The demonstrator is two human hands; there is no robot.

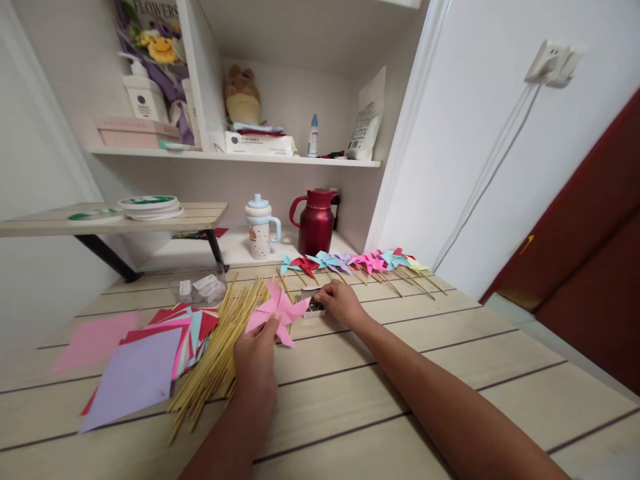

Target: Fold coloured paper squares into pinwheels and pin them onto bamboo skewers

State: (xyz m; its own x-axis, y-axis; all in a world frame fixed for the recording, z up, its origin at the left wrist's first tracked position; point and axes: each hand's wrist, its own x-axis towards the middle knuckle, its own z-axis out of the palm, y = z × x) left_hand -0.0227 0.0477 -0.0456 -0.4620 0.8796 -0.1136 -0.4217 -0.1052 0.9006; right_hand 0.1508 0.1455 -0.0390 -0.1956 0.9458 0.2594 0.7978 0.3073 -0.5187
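Observation:
My left hand (256, 350) pinches a pink paper pinwheel (277, 308) near its centre, held above the table. My right hand (340, 301) dips its closed fingertips into a small white box (314, 313) of tiny metallic pieces; whether something is between those fingers is hidden. Beside the left hand lies a heap of thin wooden sticks (215, 360). Left of the sticks is a pile of coloured paper squares (143, 367), a purple one on top. Finished-looking pinwheels on sticks (370, 261) in several colours lie in a row behind the right hand.
A clear tray with small white boxes (209, 288) sits behind the paper. At the back stand a speckled cup (259, 233) and a red thermos jug (316, 223). A raised wooden stand (200, 215) holds round white discs (150, 208).

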